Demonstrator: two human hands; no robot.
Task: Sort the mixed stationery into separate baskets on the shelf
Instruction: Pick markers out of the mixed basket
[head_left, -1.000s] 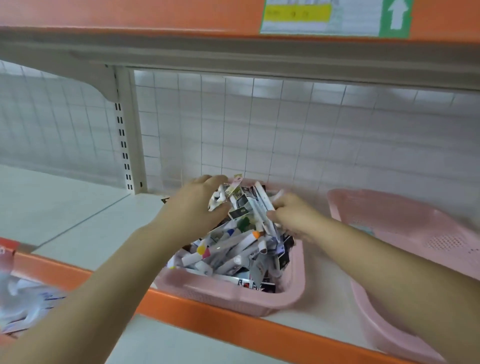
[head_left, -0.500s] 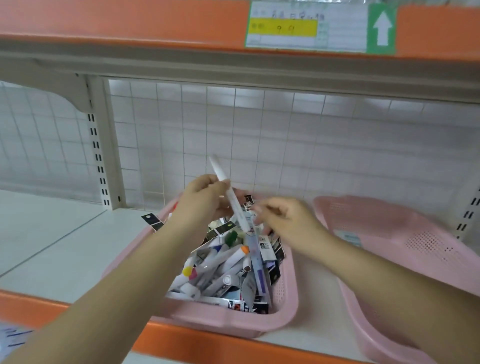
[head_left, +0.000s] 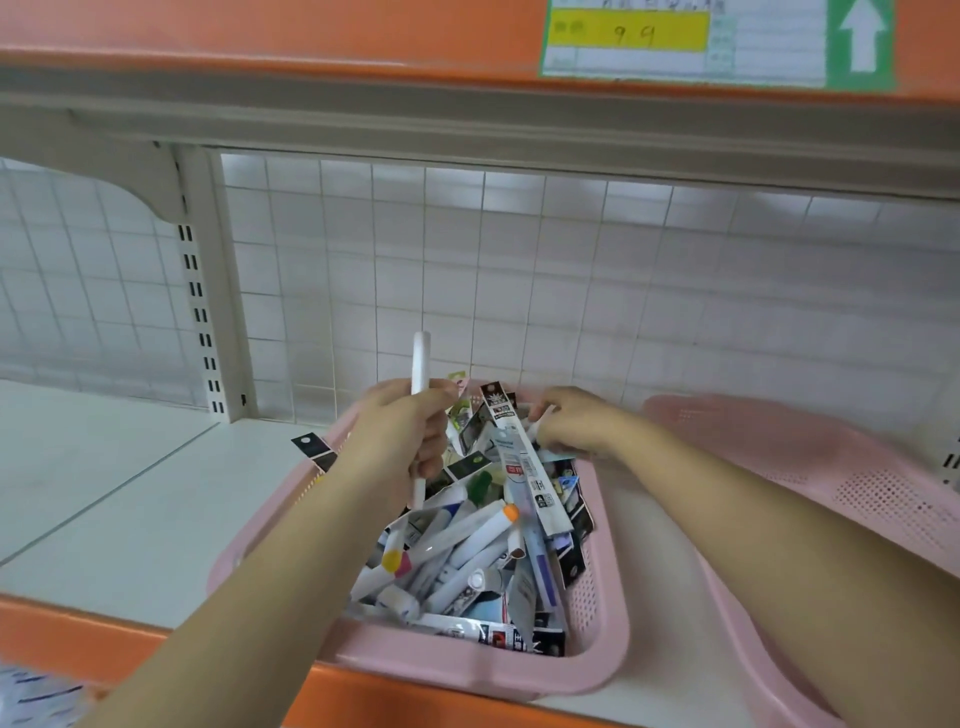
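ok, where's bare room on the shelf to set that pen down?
The shelf left of the full basket, out to the post, is bare. Narrow strip between the two baskets. The right basket looks bare where visible. The full basket is crowded.

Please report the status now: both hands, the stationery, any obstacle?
Left hand grips white pen upright. Right hand curled in mixed stationery, grasp unclear. Pink basket full; second pink basket to its right, no obstacle seen.

Single head view, close, facing forward-down into shelf (head_left: 130, 499) bay.
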